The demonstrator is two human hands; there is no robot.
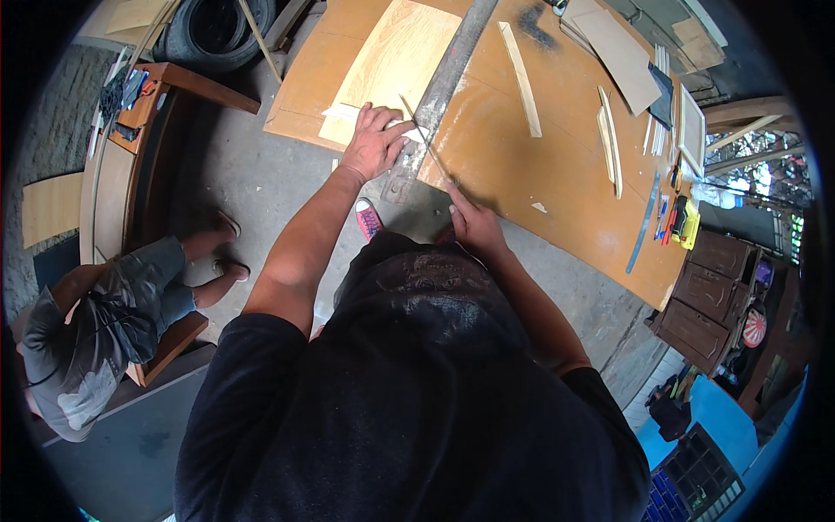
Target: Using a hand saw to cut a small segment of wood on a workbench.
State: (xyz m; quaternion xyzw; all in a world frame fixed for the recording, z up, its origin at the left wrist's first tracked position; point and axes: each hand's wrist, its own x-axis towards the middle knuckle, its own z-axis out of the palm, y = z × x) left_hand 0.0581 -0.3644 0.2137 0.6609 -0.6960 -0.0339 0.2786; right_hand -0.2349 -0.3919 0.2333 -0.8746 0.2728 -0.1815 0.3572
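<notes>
My left hand is closed over a pale wooden strip, holding it down across the near end of a light wood-grain board. The strip's other end pokes out left of the fingers. In my right hand is a handsaw, its long thin blade seen almost edge-on. The handle is hidden in the fist. The blade slants away to the upper left, passing close by the strip's right end; whether it touches cannot be made out.
Two brown panels form the worktop, with a dusty dark beam between. Long wooden strips lie there, with a blue ruler and hand tools at the right. A person sits at left; tires stand behind.
</notes>
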